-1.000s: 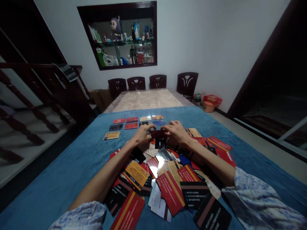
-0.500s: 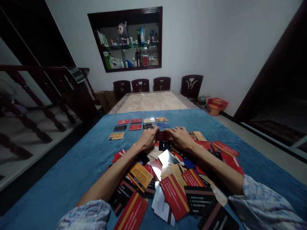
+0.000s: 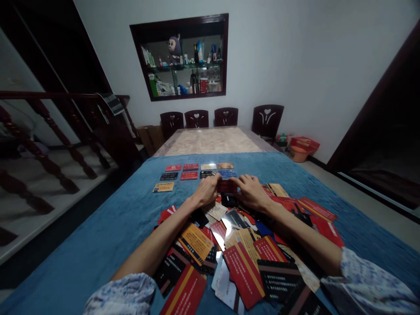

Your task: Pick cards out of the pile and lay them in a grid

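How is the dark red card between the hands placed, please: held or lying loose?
Held: the left hand grips one end of the dark red card, the right hand the other. Contact with anything beneath: cannot tell.

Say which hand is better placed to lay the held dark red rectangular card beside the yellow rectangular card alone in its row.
Probably the left hand: it is at the left end of the dark red card, nearer the yellow card. The right hand, at the opposite end, is farther away.

Dim room, pale wall (image 3: 262, 65) with dark-framed shelf niche (image 3: 179, 19), four dark chairs (image 3: 267, 120), wooden balustrade (image 3: 70, 159) left.
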{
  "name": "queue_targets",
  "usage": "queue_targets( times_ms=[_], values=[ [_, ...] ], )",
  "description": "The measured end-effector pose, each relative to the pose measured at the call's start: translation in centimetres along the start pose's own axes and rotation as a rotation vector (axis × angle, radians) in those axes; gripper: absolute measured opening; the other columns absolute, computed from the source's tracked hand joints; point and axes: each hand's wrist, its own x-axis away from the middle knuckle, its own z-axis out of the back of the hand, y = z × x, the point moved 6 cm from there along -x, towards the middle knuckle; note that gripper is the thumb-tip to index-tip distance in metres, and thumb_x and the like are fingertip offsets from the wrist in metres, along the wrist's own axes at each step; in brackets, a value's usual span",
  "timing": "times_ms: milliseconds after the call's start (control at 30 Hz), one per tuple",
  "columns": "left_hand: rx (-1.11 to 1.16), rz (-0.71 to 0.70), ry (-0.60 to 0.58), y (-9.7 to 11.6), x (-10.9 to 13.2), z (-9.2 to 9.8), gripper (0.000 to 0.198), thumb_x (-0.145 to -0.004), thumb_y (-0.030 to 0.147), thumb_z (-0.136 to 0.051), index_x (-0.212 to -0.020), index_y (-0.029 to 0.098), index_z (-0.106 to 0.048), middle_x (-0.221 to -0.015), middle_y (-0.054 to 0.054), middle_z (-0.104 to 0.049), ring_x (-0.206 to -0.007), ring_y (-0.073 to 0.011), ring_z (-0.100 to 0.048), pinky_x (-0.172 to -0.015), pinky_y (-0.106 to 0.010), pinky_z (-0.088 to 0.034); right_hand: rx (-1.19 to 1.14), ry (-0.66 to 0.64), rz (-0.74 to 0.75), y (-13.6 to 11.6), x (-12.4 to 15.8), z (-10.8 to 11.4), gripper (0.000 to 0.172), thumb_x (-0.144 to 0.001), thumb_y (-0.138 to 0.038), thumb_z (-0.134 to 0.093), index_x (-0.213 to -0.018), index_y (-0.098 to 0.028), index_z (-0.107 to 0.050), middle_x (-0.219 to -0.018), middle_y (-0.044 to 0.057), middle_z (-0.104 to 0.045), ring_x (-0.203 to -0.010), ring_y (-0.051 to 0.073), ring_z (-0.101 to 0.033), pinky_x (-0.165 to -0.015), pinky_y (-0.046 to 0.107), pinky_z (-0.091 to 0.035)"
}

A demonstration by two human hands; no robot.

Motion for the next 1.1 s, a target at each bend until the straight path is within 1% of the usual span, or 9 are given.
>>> queue_targets(
  times_ms=[200,300,400,467,567,733,933,1100],
  values=[
    [0.061,-0.006,0.038,-0.3,-0.2,0.2,0.039,-0.077,0.003,-0.043,-0.112,0.020,-0.049,-0.097,-0.007,-0.065,-0.087,-0.0211,-0.061,-0.077,-0.031,-0.046,0.040,0.013,-0.033,-0.1,-0.5,0.1,0.053,-0.083,-0.025,-0.063,-0.134,-0.019,-0.053,-0.110,0.014,-0.063,-0.102,0.029,-0.050,-0.083,0.037,-0.031],
    [0.092,-0.015,0.043,-0.4,-0.3,0.3,0.038,-0.077,0.004,-0.044,-0.112,0.020,-0.049,-0.096,-0.006,-0.065,-0.086,-0.0209,-0.060,-0.078,-0.033,-0.047,0.057,0.018,-0.036,-0.3,-0.6,0.1,0.051,-0.083,-0.024,-0.062,-0.133,-0.018,-0.053,-0.110,0.015,-0.063,-0.102,0.029,-0.050,-0.083,0.038,-0.031],
    [0.103,-0.032,0.016,-0.4,-0.4,0.5,0.035,-0.076,0.007,-0.048,-0.110,0.019,-0.049,-0.098,-0.007,-0.064,-0.089,-0.0220,-0.059,-0.082,-0.035,-0.047,0.070,0.025,-0.028,-0.4,-0.7,0.2,0.048,-0.084,-0.022,-0.059,-0.131,-0.016,-0.054,-0.110,0.015,-0.063,-0.101,0.029,-0.050,-0.083,0.038,-0.031],
    [0.086,-0.038,-0.006,-0.4,-0.3,0.7,0.035,-0.075,0.010,-0.052,-0.109,0.018,-0.050,-0.102,-0.009,-0.063,-0.094,-0.0235,-0.058,-0.085,-0.037,-0.047,0.075,0.025,-0.021,-0.4,-0.7,0.2,0.045,-0.085,-0.022,-0.057,-0.130,-0.015,-0.054,-0.110,0.016,-0.063,-0.101,0.029,-0.050,-0.083,0.038,-0.031],
    [0.037,-0.034,-0.046,-0.5,-0.1,0.9,0.040,-0.074,0.012,-0.058,-0.112,0.018,-0.049,-0.110,-0.011,-0.061,-0.103,-0.0259,-0.055,-0.089,-0.039,-0.046,0.077,0.012,-0.003,-0.3,-1.0,0.3,0.043,-0.086,-0.026,-0.057,-0.127,-0.013,-0.056,-0.110,0.017,-0.063,-0.101,0.029,-0.050,-0.083,0.038,-0.031],
    [-0.029,-0.035,-0.066,-0.6,0.5,1.3,0.051,-0.074,0.014,-0.062,-0.122,0.017,-0.047,-0.120,-0.013,-0.056,-0.112,-0.0290,-0.052,-0.092,-0.043,-0.045,0.090,0.014,0.052,-0.3,-1.5,0.4,0.041,-0.087,-0.033,-0.059,-0.124,-0.016,-0.057,-0.115,0.018,-0.062,-0.103,0.030,-0.047,-0.083,0.040,-0.032],
    [-0.083,-0.050,-0.066,-1.2,0.7,1.7,0.046,-0.077,0.018,-0.063,-0.120,0.017,-0.050,-0.121,-0.013,-0.054,-0.112,-0.0288,-0.050,-0.092,-0.042,-0.044,0.073,-0.027,0.106,-0.6,-2.3,0.3,0.042,-0.086,-0.037,-0.063,-0.122,-0.017,-0.059,-0.122,0.018,-0.059,-0.109,0.030,-0.045,-0.086,0.041,-0.033],
    [-0.137,-0.052,-0.095,-1.8,1.0,2.3,0.039,-0.081,0.021,-0.061,-0.118,0.015,-0.052,-0.122,-0.014,-0.055,-0.112,-0.0296,-0.049,-0.093,-0.045,-0.042,0.071,-0.073,0.152,-0.9,-3.6,-0.1,0.043,-0.085,-0.039,-0.065,-0.123,-0.017,-0.059,-0.122,0.017,-0.059,-0.109,0.030,-0.046,-0.083,0.041,-0.035]
  ],
)
